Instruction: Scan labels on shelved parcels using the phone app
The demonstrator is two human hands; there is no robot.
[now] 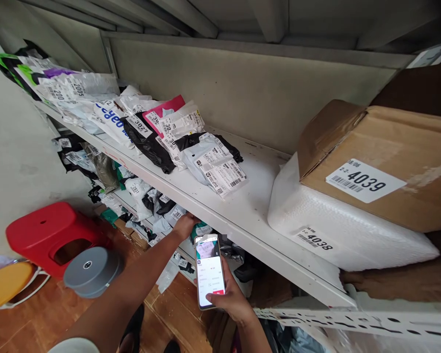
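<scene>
My right hand (232, 296) is wrapped round a smartphone (209, 274), its thumb over the lower part of the lit screen. A picture of a parcel label shows at the top of that screen. My left hand (186, 225) reaches under the front edge of the upper shelf (264, 211), among parcels on the level below. A teal parcel (202, 229) lies right beside it. The left fingers are hidden by the shelf edge and the parcels, so I cannot tell what they touch. Nearby is a white bag (138, 196) with a number label.
Numbered mailer bags (147, 142) crowd the upper shelf's left half. At right, a cardboard box (382, 166) rests on a white foam-wrapped parcel (316, 225). On the floor stand a red stool (40, 225), a grey round stool (91, 269) and a yellow seat (7, 287).
</scene>
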